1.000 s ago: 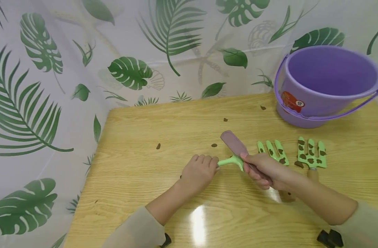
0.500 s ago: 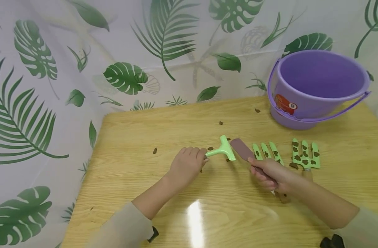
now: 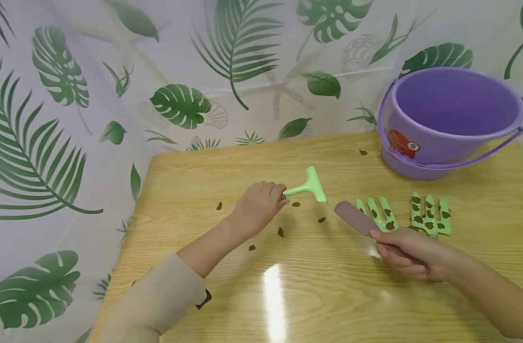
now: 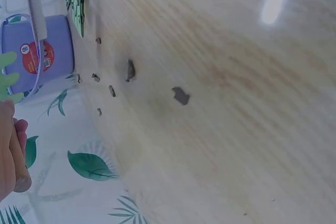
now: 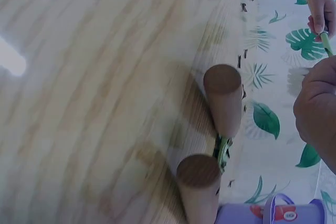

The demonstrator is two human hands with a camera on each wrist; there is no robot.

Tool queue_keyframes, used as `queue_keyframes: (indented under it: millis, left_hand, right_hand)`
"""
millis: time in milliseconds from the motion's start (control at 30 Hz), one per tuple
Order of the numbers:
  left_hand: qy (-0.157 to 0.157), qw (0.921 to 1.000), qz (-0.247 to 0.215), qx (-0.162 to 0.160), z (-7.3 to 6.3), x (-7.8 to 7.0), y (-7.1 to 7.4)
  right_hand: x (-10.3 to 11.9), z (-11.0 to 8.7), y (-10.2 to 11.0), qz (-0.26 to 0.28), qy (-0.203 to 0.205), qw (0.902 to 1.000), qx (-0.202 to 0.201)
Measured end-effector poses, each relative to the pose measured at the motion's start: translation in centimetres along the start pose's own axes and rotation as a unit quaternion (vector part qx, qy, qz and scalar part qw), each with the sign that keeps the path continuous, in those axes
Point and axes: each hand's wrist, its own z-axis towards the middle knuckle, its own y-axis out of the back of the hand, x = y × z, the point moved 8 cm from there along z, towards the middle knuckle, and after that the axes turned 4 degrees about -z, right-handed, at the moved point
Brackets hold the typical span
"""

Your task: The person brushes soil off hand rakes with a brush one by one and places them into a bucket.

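Observation:
In the head view my left hand [image 3: 259, 207] grips a small green-headed hand rake [image 3: 314, 185], held up over the table with its head pointing right. Its wooden handle [image 4: 21, 174] and rounded prongs show in the left wrist view. My right hand [image 3: 415, 252] holds a mauve brush [image 3: 355, 219] by its handle, thumb on top. White bristles [image 4: 39, 17] show on the brush in the left wrist view. The brush tip is just right of the rake head, apart from it. Several brown flakes [image 3: 280, 232] lie on the wood below the rake.
Two green garden forks, one partly behind the brush [image 3: 384, 222] and one farther right [image 3: 435, 221], lie speckled with brown bits. Their wooden handles [image 5: 223, 98] show in the right wrist view. A purple bucket [image 3: 433, 138] stands at the back right, before a leaf-patterned cloth [image 3: 261, 114].
The brush was against the rake head and has come away to the right. My left hand has moved the rake up and away, uncovering brown flakes on the table.

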Motion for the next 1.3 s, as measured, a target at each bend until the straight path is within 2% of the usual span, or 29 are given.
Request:
queue_keyframes:
  millis: [133, 233, 367, 467, 500, 567, 667, 733, 833, 967, 1067, 1167, 1233, 1300]
  left_hand:
    - [-0.004, 0.9989, -0.033, 0.033, 1.5, 0.4, 0.0]
    - [-0.014, 0.9975, -0.051, 0.047, 3.3, 0.5, 0.1]
    - [-0.037, 0.9975, -0.048, 0.035, 6.8, 0.4, 0.5]
    - [-0.038, 0.9970, -0.056, 0.039, 9.8, 0.7, 0.7]
    - [-0.032, 0.9961, -0.064, 0.053, 11.0, 0.8, 0.6]
    - [-0.010, 0.9914, -0.082, 0.102, 13.2, 1.0, 0.0]
    - [0.030, 0.9769, -0.095, 0.189, 16.4, 1.0, -1.2]
    - [0.047, 0.9671, -0.088, 0.234, 18.4, 0.6, -2.0]
    - [0.060, 0.9586, -0.075, 0.268, 21.6, -0.5, -2.9]
    - [0.076, 0.9525, -0.061, 0.289, 25.0, -2.3, -4.2]
    - [0.098, 0.9471, -0.060, 0.300, 26.1, -3.0, -5.2]
    - [0.118, 0.9428, -0.066, 0.305, 26.1, -3.0, -5.9]
    - [0.135, 0.9382, -0.087, 0.307, 26.0, -2.6, -6.2]
    - [0.147, 0.9348, -0.108, 0.305, 26.0, -2.1, -6.1]
  right_hand:
    - [-0.9, -1.1, 0.2, -0.002, 0.004, 0.9997, 0.022]
    - [-1.6, -2.2, 0.4, 0.011, 0.010, 0.9990, 0.043]
    - [-2.2, -4.1, 1.1, 0.031, 0.013, 0.9981, 0.052]
    - [-2.2, -5.4, 1.7, 0.052, 0.025, 0.9961, 0.067]
    - [-2.1, -5.7, 1.9, 0.060, 0.028, 0.9954, 0.069]
    - [-2.1, -6.4, 2.4, 0.071, 0.035, 0.9943, 0.071]
    - [-2.3, -6.9, 3.2, 0.066, 0.035, 0.9961, 0.047]
    - [-2.5, -7.2, 3.6, 0.059, 0.030, 0.9972, 0.035]
    - [-2.7, -7.8, 4.0, 0.071, 0.029, 0.9966, 0.031]
    - [-2.7, -8.6, 4.3, 0.109, 0.041, 0.9920, 0.049]
    - [-3.0, -9.1, 4.6, 0.117, 0.045, 0.9903, 0.060]
    - [-3.4, -9.7, 5.2, 0.121, 0.048, 0.9897, 0.061]
    - [-3.3, -10.2, 5.5, 0.135, 0.064, 0.9858, 0.077]
    - [-3.1, -10.7, 5.5, 0.160, 0.087, 0.9771, 0.110]
